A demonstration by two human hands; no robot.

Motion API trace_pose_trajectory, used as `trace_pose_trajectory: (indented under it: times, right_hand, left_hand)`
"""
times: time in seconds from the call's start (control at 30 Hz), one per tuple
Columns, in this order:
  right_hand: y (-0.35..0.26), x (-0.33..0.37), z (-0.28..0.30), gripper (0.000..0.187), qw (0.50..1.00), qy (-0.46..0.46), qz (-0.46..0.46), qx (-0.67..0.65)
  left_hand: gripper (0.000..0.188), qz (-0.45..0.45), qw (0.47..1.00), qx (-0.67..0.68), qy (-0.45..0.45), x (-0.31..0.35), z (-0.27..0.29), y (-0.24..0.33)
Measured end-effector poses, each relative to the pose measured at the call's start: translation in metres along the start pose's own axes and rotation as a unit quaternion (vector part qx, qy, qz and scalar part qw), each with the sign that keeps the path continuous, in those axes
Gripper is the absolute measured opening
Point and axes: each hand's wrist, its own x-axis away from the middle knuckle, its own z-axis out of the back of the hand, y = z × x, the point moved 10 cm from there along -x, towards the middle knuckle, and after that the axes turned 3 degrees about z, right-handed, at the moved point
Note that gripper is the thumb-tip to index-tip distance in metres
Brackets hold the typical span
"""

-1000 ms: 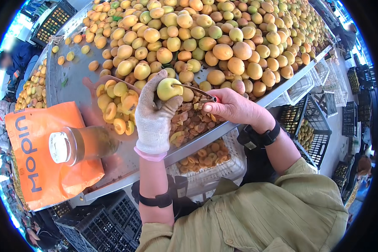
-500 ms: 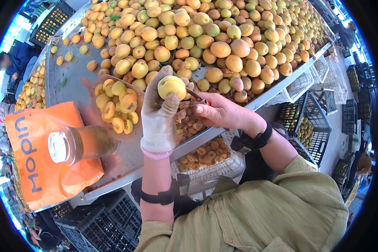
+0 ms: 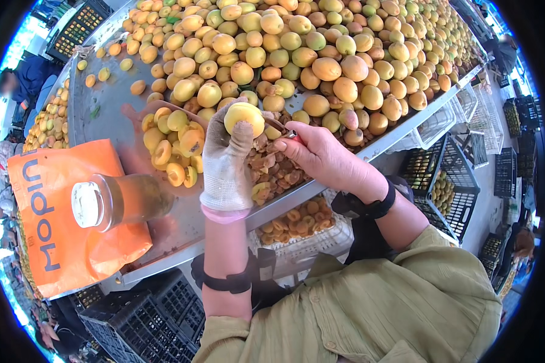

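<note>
A whole-looking yellow apricot (image 3: 244, 120) is gripped between the thumb and fingers of my left hand (image 3: 226, 172), which wears a stained whitish glove. My bare right hand (image 3: 328, 158) is closed round a small knife (image 3: 293, 135) with red on its handle. The knife points left toward the apricot; its blade tip is hard to make out. Left of my gloved hand lies a pile of halved apricots (image 3: 177, 138). Between my hands, on the table, are brownish scraps (image 3: 280, 171). A large heap of apricots (image 3: 327, 69) spreads beyond both hands.
A jar of brownish liquid (image 3: 136, 199) lies or leans on an orange bag (image 3: 54, 248) at left. Under the metal table edge (image 3: 194, 251), a white crate (image 3: 324, 242) holds apricot halves. Black crates (image 3: 145, 323) stand lower left, more at right. A person in dark blue (image 3: 33, 81) is far left.
The view has shifted slightly. My right hand has turned a little, and the knife handle's end now shows more clearly. My left hand still holds the apricot.
</note>
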Motion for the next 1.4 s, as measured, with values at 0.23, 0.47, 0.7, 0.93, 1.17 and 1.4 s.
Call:
trace_pose_trajectory:
  times: [0.23, 0.47, 0.7, 0.93, 1.17, 1.4]
  right_hand:
    - [-0.007, 0.008, -0.005, 0.022, 1.0, -0.009, -0.001, -0.019]
    - [-0.001, 0.012, -0.01, 0.024, 0.998, 0.036, -0.015, -0.039]
    - [0.006, -0.003, 0.006, 0.023, 1.0, -0.009, -0.03, -0.002]
    - [0.003, 0.011, -0.017, 0.022, 0.997, 0.069, 0.03, 0.025]
    - [0.0, 0.003, 0.0, 0.023, 1.0, 0.007, -0.011, 0.013]
    - [-0.005, 0.005, -0.004, 0.024, 0.992, 0.078, 0.051, 0.085]
  left_hand:
    - [0.058, -0.019, 0.998, 0.048, 0.043, -0.002, 0.005, -0.009]
    - [0.055, -0.026, 0.991, 0.126, 0.047, -0.007, -0.001, -0.027]
    - [0.065, -0.023, 0.994, -0.089, 0.058, -0.013, 0.01, -0.007]
    - [0.071, 0.015, 0.976, 0.204, 0.079, -0.011, 0.008, -0.04]
    - [0.05, -0.047, 0.988, 0.004, 0.149, -0.004, 0.017, -0.015]
    - [0.048, -0.008, 0.993, 0.016, 0.116, -0.003, 0.003, -0.034]
